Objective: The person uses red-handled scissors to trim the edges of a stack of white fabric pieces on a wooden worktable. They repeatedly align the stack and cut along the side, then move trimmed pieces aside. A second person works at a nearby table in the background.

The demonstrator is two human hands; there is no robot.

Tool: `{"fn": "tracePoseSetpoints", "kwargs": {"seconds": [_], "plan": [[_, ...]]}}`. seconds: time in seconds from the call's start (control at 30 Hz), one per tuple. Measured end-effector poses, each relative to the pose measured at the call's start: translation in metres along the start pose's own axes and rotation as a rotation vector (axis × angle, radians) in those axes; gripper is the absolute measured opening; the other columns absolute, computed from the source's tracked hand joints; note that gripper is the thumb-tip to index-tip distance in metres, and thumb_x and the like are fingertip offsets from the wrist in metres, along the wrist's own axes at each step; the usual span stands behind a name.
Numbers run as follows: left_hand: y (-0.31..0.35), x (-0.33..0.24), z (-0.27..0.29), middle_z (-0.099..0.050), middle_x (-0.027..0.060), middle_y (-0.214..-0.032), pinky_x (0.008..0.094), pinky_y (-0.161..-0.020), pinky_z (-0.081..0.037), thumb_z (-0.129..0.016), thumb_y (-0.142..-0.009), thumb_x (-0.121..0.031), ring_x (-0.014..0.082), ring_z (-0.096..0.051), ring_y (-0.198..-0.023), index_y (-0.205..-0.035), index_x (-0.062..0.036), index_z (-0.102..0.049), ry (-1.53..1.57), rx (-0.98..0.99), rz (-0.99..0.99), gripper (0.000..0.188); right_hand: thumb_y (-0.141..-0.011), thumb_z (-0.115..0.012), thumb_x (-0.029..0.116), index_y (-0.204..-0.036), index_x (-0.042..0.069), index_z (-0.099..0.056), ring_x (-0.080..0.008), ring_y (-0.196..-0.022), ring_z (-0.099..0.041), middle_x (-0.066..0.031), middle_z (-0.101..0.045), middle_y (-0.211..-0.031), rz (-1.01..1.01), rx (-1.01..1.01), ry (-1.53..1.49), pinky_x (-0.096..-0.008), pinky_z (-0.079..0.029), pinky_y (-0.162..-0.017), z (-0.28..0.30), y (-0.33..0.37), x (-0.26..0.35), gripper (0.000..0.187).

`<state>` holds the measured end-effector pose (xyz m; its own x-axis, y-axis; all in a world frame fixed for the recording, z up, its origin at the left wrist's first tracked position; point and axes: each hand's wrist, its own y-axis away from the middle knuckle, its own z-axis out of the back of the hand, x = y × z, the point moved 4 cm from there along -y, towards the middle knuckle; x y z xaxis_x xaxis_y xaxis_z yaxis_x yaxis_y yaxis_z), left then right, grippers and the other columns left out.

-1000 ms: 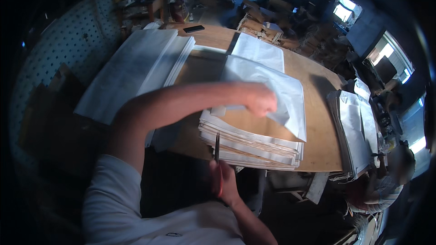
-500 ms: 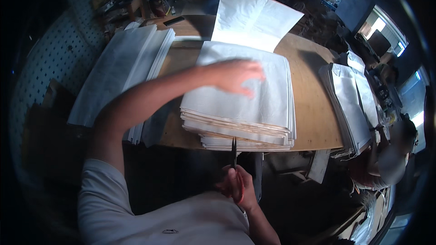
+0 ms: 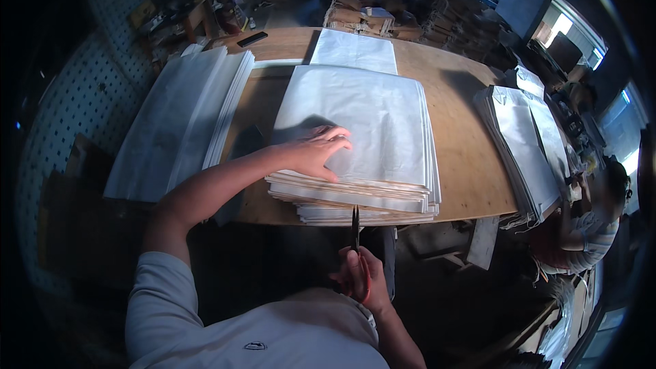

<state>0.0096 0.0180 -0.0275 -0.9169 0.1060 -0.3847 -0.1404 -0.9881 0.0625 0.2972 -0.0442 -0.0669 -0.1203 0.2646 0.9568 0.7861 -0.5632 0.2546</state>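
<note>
In front of me lies a thick stack of white paper-like sacks, their layered tan edges facing my body. My left hand is over the near left part of the top sack, fingers spread and a little bent, gripping nothing. Below the table's front edge, my right hand is closed around the red handles of scissors. The dark blades point away from me, close together, with their tips at the stack's near edge. Another white sheet or sack lies flat beyond the stack.
The wooden table carries a tall white stack at left and another stack of white sacks at right. A dark phone rests near the far edge. A co-worker sits at the right. Piled bundles stand behind.
My left hand has come back toward me and left, down to the stack's near side. The raised white sheet beyond now lies flat. My right hand still holds the scissors.
</note>
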Motion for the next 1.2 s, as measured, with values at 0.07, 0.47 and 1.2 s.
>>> {"fn": "tracePoseSetpoints", "kwargs": {"seconds": [0.07,0.47,1.2], "plan": [[0.000,0.002,-0.003,-0.029,0.0144,-0.159,0.0478,-0.120,-0.032,-0.080,-0.081,-0.031,0.0378,-0.030,-0.149,-0.144,-0.0094,-0.044,-0.013,-0.031,-0.072,0.075,-0.107,-0.051,0.049,-0.113,-0.007,-0.058,-0.0095,-0.048,-0.053,-0.0024,-0.053,-0.059,0.001,-0.017,0.012,-0.0306,-0.061,-0.073,0.002,-0.001,0.000,0.057],[-0.005,0.008,-0.004,-0.027,0.0132,-0.158,0.0476,-0.121,-0.028,-0.081,-0.080,-0.028,0.0355,-0.028,-0.149,-0.140,-0.0143,-0.045,0.112,0.032,-0.052,0.071,-0.106,-0.051,0.051,-0.114,-0.008,-0.058,-0.0096,-0.048,-0.053,-0.0029,-0.054,-0.062,-0.014,-0.036,0.016,-0.0317,-0.062,-0.075,0.015,-0.002,0.006,0.060],[0.026,-0.040,0.015,-0.059,0.0013,-0.082,0.0291,-0.061,-0.051,-0.072,-0.077,-0.005,0.0160,-0.061,-0.074,-0.082,-0.0068,-0.064,-0.621,-0.644,-0.556,0.010,-0.097,-0.061,0.062,-0.090,0.000,-0.059,-0.0124,-0.062,-0.060,-0.0045,-0.058,-0.069,0.011,-0.313,0.080,-0.0296,-0.057,-0.064,0.088,-0.039,0.032,0.063]]}}
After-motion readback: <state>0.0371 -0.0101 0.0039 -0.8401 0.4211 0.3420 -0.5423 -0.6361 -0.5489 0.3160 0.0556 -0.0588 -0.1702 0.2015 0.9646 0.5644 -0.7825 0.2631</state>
